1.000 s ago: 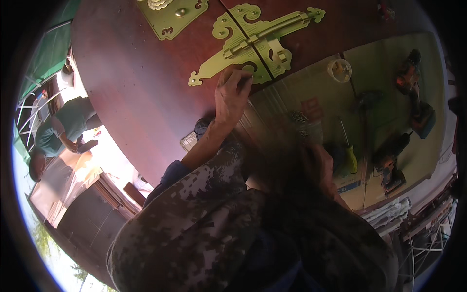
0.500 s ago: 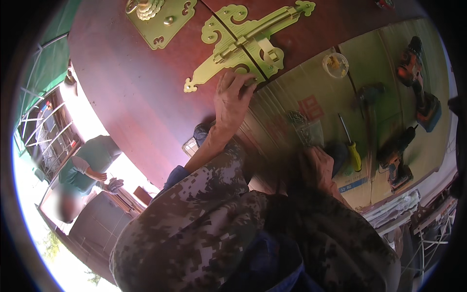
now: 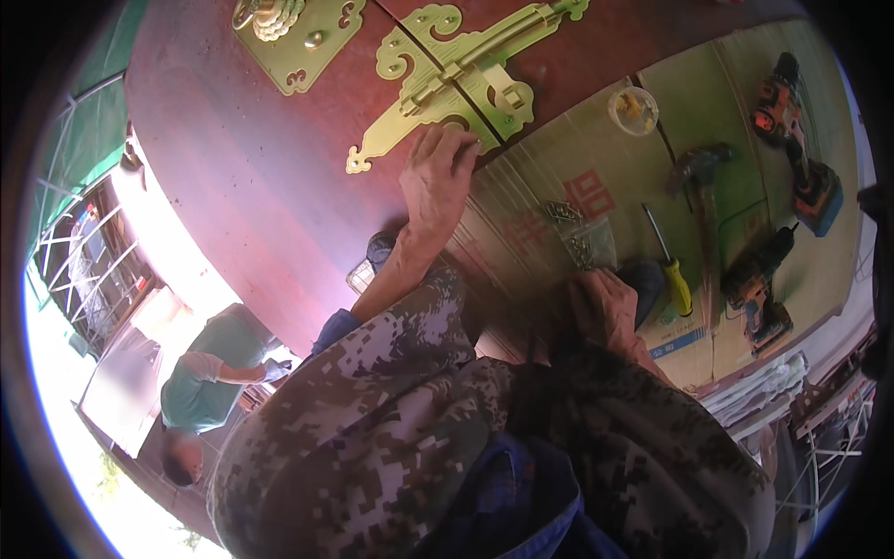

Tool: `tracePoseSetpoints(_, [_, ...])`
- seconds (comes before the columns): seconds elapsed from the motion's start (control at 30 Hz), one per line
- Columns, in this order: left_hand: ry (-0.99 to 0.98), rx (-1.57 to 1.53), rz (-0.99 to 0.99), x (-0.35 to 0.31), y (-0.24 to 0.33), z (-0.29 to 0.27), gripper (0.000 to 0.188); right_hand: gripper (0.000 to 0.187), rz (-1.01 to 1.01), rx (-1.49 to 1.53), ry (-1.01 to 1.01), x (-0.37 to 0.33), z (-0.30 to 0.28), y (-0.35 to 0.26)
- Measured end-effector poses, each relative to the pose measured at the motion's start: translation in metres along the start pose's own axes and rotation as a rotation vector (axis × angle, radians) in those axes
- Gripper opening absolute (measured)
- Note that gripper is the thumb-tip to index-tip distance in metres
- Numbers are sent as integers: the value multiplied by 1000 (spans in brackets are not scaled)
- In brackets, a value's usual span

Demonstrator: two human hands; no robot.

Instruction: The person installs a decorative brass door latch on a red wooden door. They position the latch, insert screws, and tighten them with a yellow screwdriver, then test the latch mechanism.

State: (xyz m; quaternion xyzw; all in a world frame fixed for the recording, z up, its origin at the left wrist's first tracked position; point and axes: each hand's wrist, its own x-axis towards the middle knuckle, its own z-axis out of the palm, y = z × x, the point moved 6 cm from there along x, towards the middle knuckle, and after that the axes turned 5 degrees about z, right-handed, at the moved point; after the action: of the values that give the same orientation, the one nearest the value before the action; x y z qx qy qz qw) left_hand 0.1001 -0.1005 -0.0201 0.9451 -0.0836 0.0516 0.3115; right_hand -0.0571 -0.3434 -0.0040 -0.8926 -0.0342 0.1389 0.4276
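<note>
- We see the left hand [image 3: 436, 175] bent at the wrist, fingers curled at the lower edge of the ornate gold-coloured metal latch plate [image 3: 396, 132] on the dark red panel [image 3: 279, 177]; we cannot tell whether it grips anything.
- Right hand [image 3: 607, 305]: curled low over the brown cardboard [image 3: 736, 84]; its grip is hidden from us.
- Versus 0.5 s earlier, we find the green-shirted co-worker [image 3: 203, 387] lower in view; the left hand stays by the latch.
- Clear round plastic tub [image 3: 615, 122]: small yellowish pieces inside.
- Clear plastic bag [image 3: 604, 242] near the right hand: metal screws [image 3: 578, 250].

Left hand [image 3: 435, 182] at golden latch [image 3: 449, 74], right hand [image 3: 607, 306] near clear bag [image 3: 598, 246].
</note>
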Motion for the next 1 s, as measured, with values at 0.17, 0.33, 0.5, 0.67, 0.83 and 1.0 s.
tracePoseSetpoints(0.17, [-29,15,7,-3,-2,-1,10,11,0,7,-8,0,2,-1])
tracePoseSetpoints(0.33, [-76,-16,-14,2,-1,-3,12,10,-1,18,0,4,1,-7])
tracePoseSetpoints(0.5, [-55,-54,10,-3,0,1,22,9,13,15,12,-1,3,-2])
tracePoseSetpoints(0.67, [-30,-11,-6,-6,3,2,21,11,15,25,-6,-3,0,3])
tracePoseSetpoints(0.83, [2,8,-61,-7,0,-4,12,14,-70,-26,-48,10,-1,-6])
tracePoseSetpoints(1.0, [-15,119,288,6,22,3,14,11,27,47,33,-2,-5,-16])
